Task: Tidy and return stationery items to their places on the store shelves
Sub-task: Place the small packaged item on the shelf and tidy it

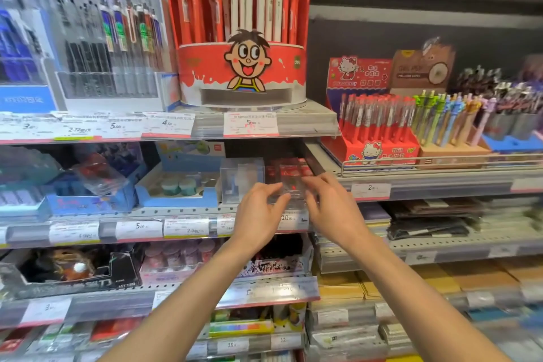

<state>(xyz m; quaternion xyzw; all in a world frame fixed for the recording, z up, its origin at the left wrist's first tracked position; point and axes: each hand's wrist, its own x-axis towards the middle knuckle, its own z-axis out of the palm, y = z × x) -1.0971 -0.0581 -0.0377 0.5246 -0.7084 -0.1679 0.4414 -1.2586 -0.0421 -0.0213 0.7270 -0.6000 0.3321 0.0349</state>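
A small clear plastic box (292,189) with red contents sits at the front of the second shelf, right end of the left shelving bay. My left hand (258,214) holds its left side with curled fingers. My right hand (329,206) holds its right side, fingers curled over the top. More clear boxes with red items (286,169) stand just behind it. A taller clear box (241,179) stands to the left. Motion blur hides the box's details.
A blue tray of small round tape rolls (179,185) is left of the clear boxes. Above stands a round red pen display with a cartoon face (244,67). To the right, a Hello Kitty pen box (373,132) and colourful pens (449,117) fill a wire-fronted shelf. Price tags line shelf edges.
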